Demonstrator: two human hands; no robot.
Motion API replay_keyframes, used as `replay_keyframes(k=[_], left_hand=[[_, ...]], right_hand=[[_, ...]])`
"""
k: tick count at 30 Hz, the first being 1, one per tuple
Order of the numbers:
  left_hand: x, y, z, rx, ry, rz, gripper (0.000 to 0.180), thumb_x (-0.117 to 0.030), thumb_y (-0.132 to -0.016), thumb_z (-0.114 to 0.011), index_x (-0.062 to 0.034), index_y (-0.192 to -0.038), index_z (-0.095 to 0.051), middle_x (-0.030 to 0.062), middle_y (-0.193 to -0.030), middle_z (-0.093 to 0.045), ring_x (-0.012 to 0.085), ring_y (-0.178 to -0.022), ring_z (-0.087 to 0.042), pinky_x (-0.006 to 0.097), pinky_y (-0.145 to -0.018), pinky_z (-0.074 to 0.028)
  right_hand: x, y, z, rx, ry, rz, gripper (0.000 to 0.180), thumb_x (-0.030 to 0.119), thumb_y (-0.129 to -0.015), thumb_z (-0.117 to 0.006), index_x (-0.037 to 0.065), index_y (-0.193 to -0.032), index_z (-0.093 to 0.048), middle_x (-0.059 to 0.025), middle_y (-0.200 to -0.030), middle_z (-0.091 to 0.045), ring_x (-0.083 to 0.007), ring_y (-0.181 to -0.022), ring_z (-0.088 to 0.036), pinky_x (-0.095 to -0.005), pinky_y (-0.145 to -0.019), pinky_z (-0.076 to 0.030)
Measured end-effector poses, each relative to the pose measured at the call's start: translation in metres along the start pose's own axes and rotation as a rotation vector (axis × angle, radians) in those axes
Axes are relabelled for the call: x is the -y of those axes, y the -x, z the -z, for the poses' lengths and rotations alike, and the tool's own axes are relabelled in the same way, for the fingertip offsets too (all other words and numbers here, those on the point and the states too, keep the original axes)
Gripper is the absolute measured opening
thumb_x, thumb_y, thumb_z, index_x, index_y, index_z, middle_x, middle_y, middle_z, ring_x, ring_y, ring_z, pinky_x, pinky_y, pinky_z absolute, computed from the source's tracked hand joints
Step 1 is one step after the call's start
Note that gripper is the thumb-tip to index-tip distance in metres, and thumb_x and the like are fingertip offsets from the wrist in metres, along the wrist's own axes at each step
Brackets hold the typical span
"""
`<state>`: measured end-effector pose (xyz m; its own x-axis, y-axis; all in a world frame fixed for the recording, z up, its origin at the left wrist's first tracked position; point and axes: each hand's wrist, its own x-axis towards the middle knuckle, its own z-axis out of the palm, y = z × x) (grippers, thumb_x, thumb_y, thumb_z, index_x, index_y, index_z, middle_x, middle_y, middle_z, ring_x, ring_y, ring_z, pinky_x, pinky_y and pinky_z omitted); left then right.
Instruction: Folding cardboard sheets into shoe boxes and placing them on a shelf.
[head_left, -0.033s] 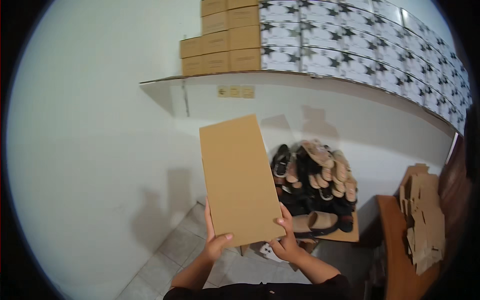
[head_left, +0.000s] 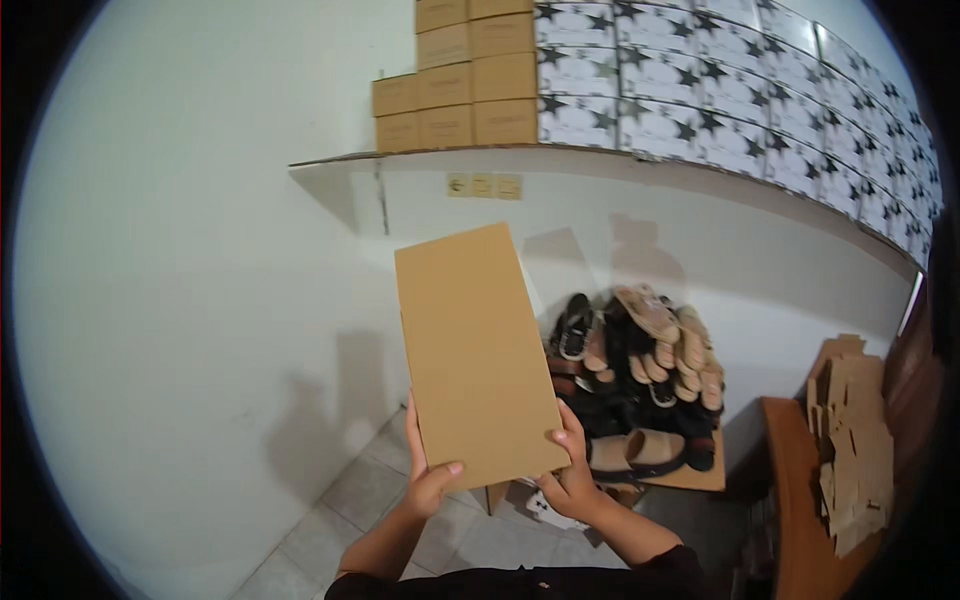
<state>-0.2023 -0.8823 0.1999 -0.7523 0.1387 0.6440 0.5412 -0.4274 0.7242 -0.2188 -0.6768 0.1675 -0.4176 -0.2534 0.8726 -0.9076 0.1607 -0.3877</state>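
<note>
A plain brown cardboard box (head_left: pixel 480 355) is held up in front of me, its long flat face toward me and leaning slightly left. My left hand (head_left: pixel 430 485) grips its lower left corner, the thumb on the face and the fingers along the side. At the lower right corner, my right hand (head_left: pixel 572 470) holds it, with the thumb on the edge and the other fingers partly hidden behind. Beyond the box, to the right, sandals and shoes (head_left: pixel 650 365) lie piled on a small wooden table (head_left: pixel 705 476).
A wall shelf (head_left: pixel 335 160) carries stacked brown boxes (head_left: pixel 445 84) and white boxes with black stars (head_left: pixel 655 85). Flattened cardboard (head_left: pixel 852 445) rests on a wooden desk (head_left: pixel 795 480) at right. Wall switches (head_left: pixel 483 186) sit below the shelf. A white starred item (head_left: pixel 550 508) lies low by the table.
The background has shifted slightly rightward in view, shelf and shoes alike. The box has moved very slightly left and up in the picture; both hands keep their grip.
</note>
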Motion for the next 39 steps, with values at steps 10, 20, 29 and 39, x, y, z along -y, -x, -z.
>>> replay_keyframes(k=[10,20,29,39], left_hand=[[-0.053,-0.111,0.137,-0.227,-0.469,-0.132,0.088,-0.024,-0.077,-0.052,-0.0060,-0.142,0.005,0.0137,-0.147,-0.009,0.0258,-0.137,-0.011,0.040,-0.109,-0.014],[-0.109,-0.263,0.212,-0.195,-0.629,-0.228,0.085,-0.038,-0.079,-0.052,-0.0062,-0.145,-0.006,0.0132,-0.148,-0.012,0.0262,-0.138,-0.011,0.040,-0.110,-0.013],[-0.111,-0.367,0.267,0.070,-0.729,-0.442,0.107,-0.037,-0.064,-0.077,-0.0078,-0.145,-0.014,0.0119,-0.144,-0.027,0.0271,-0.136,-0.022,0.043,-0.109,-0.020],[-0.128,-0.515,0.316,0.038,-0.772,-0.621,0.066,-0.033,-0.082,-0.066,-0.0008,-0.133,-0.038,0.0142,-0.130,-0.045,0.0244,-0.125,-0.040,0.039,-0.104,-0.031]], right_hand=[[-0.052,-0.183,-0.098,0.011,-0.031,0.191,0.053,0.009,-0.084,-0.061,0.007,-0.131,-0.037,-0.0288,-0.139,-0.024,-0.0435,-0.130,-0.028,-0.0457,-0.104,-0.028],[-0.116,-0.346,-0.140,-0.082,-0.009,0.446,0.053,0.007,-0.082,-0.060,0.010,-0.130,-0.037,-0.0269,-0.134,-0.029,-0.0442,-0.126,-0.032,-0.0458,-0.098,-0.036],[-0.167,-0.470,-0.143,-0.190,0.079,0.650,0.057,0.006,-0.081,-0.061,0.012,-0.131,-0.034,-0.0181,-0.129,-0.036,-0.0382,-0.122,-0.037,-0.0425,-0.096,-0.039],[-0.192,-0.581,-0.136,-0.170,0.283,0.735,0.057,0.020,-0.084,-0.061,0.019,-0.134,-0.035,-0.0183,-0.129,-0.040,-0.0372,-0.122,-0.036,-0.0489,-0.098,-0.035]])
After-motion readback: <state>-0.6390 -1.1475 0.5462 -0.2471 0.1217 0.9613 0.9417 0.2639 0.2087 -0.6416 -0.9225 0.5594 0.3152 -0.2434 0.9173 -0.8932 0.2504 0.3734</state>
